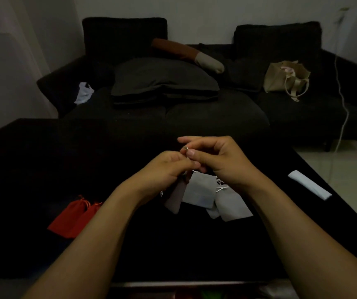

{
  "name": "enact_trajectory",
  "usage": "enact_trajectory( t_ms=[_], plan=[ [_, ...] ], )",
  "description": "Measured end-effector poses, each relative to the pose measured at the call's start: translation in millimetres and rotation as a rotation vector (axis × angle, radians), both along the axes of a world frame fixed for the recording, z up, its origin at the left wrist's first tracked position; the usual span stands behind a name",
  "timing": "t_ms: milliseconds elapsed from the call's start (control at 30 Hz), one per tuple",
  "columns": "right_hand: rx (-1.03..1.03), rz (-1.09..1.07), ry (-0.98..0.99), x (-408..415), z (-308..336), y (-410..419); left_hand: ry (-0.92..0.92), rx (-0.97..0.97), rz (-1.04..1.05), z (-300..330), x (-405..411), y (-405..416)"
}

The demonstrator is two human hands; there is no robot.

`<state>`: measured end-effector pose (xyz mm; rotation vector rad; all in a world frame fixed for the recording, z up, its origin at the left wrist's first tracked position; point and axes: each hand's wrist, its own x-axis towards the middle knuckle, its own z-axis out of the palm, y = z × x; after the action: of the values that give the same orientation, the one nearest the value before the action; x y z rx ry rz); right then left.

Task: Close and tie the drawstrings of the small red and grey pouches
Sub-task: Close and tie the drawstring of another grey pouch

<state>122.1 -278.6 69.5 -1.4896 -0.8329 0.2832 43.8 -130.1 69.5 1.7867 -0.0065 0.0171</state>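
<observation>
We find both hands raised together just above the bench (44, 158). The left hand (164, 167) has its fingers curled, gripping the neck of a dull grey-brown pouch (174, 198) that hangs below it. The right hand (218, 160) pinches a thin pale drawstring (185, 150) between thumb and forefinger, directly above the left hand's knuckles. We judge this to be the tying step on that pouch; whether a knot is formed we cannot tell, as the cord is too fine and the light too poor.

Two red pouches (72, 219) lie side by side at the left, necks gathered, so we judge them done. Three or so grey pouches (216, 197) lie overlapping beneath the hands, white cords showing at their tops; their state we cannot confirm. We judge the task to be well along, with the grey lot outstanding.

The bench is black and matt. A folded white paper (309, 187) lies near its right edge. Beyond stands a dark sofa (216, 117) bearing cushions (164, 80), a bolster (188, 55), a beige tote bag (285, 77) and a white cloth (85, 92). A white cable (343, 100) hangs at the right wall.
</observation>
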Motion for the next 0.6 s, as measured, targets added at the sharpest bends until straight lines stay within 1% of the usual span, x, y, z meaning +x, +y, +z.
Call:
enact_trajectory(
  t_ms=[133, 200, 267, 400, 533, 600],
  plan=[
    [0.008, -0.007, 0.048, 0.9, 0.8, -4.0, 0.006, -0.006, -0.017, -2.8, 1.8, 2.5],
    [-0.016, -0.024, 0.036, 2.4, 0.4, -4.8, 0.007, 0.019, -0.016, -3.9, 1.3, 2.0],
    [-0.037, -0.054, 0.026, 3.1, 0.2, -4.2, -0.001, 0.037, 0.018, -5.9, 1.7, 1.9],
    [-0.027, -0.112, 0.067, 3.2, 0.2, -1.6, -0.069, 0.059, 0.1, -9.0, 3.8, -1.7],
    [-0.142, -0.154, -0.014, 2.7, -1.7, 1.8, -0.06, 0.204, 0.147, -13.6, 5.9, -0.7],
    [-0.208, -0.187, -0.056, 1.6, -1.2, 1.8, -0.09, 0.299, 0.204, -15.2, 6.4, -0.8]
  ],
)
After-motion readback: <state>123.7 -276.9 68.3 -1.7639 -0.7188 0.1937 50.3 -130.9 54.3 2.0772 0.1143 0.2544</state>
